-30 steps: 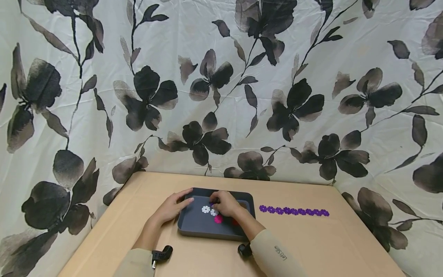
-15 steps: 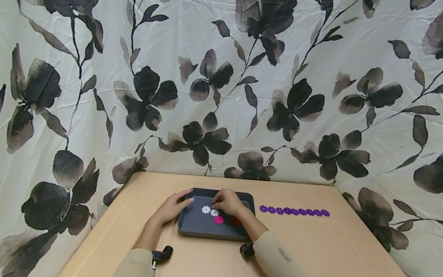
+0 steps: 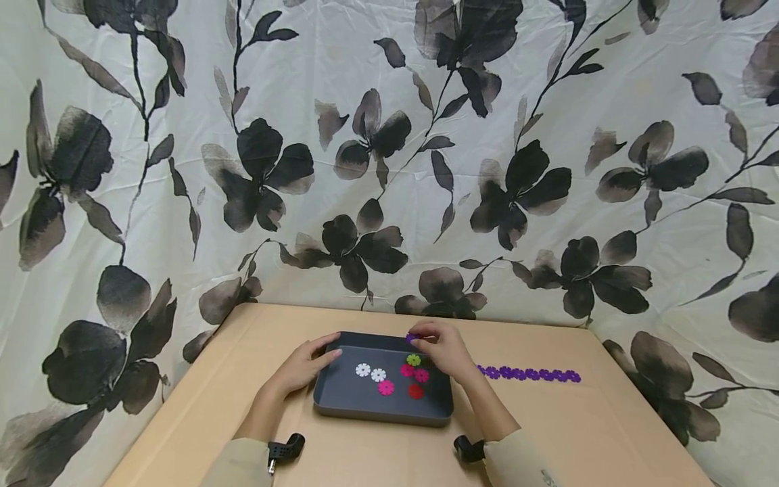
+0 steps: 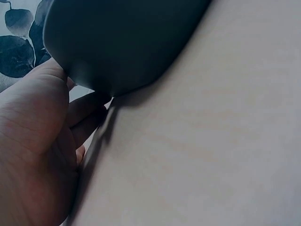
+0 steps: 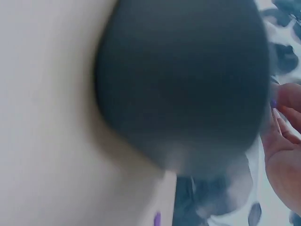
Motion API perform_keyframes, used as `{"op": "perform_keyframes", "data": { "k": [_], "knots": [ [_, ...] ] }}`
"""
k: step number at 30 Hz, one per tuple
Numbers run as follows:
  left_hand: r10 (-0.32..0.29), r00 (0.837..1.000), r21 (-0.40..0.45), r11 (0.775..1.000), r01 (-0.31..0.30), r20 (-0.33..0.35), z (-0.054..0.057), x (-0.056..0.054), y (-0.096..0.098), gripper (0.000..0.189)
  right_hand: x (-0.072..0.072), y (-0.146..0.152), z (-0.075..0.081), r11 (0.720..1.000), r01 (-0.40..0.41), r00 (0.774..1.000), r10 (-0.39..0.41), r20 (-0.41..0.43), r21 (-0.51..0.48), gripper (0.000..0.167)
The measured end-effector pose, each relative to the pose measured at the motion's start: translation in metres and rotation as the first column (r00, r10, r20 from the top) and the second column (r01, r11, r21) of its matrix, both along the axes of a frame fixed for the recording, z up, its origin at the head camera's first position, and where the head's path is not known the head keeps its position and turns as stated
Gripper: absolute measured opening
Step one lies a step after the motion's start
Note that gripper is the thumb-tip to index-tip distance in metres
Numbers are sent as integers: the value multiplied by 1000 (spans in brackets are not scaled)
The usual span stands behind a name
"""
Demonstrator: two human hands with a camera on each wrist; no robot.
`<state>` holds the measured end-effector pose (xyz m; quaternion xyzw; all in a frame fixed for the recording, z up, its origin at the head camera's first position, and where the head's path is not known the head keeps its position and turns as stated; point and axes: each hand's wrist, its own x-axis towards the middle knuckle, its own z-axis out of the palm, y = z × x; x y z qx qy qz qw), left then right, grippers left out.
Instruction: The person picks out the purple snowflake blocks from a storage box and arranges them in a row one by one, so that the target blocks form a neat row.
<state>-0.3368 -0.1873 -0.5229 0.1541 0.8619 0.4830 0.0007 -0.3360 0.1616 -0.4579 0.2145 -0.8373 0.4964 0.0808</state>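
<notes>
My right hand (image 3: pixel 443 346) pinches a purple flower-shaped disc (image 3: pixel 410 337) between thumb and fingertips, above the far right part of a dark grey tray (image 3: pixel 353 399). In the right wrist view only a sliver of purple shows at the fingers. My left hand (image 3: pixel 304 368) holds the tray's left side, thumb over the rim and fingers along the outside; in the left wrist view the tray's wall partly hides the fingers. Loose flower discs lie in the tray: two white, including a white disc (image 3: pixel 362 370), several pink, a yellow-green disc (image 3: pixel 414 360) and a red disc (image 3: pixel 416 391).
Right of the tray, a row of several purple flower discs (image 3: pixel 529 374) lies on the tan table (image 3: pixel 548 433), its left end partly hidden by my right hand and wrist. A white cloth (image 3: pixel 365 54) with dark flowers hangs behind the table.
My right hand has lifted the purple disc from the middle of the tray and moved right to the far rim, uncovering the yellow-green and pink discs. The left hand stays at the tray.
</notes>
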Motion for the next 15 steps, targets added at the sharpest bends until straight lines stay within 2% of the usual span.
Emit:
{"op": "perform_keyframes", "data": {
  "k": [6, 15],
  "knots": [
    [3, 1000, 0, 1000, -2, 2, -1, -1, 0, 67, 9, 35, 1, 991, 85, 996, -86, -10, -105, 22],
    [6, 1000, 0, 1000, -6, 25, 1, 1, 0, 67, 8, 83, -4, 973, 193, 979, -199, -35, -130, 22]
  ]
}}
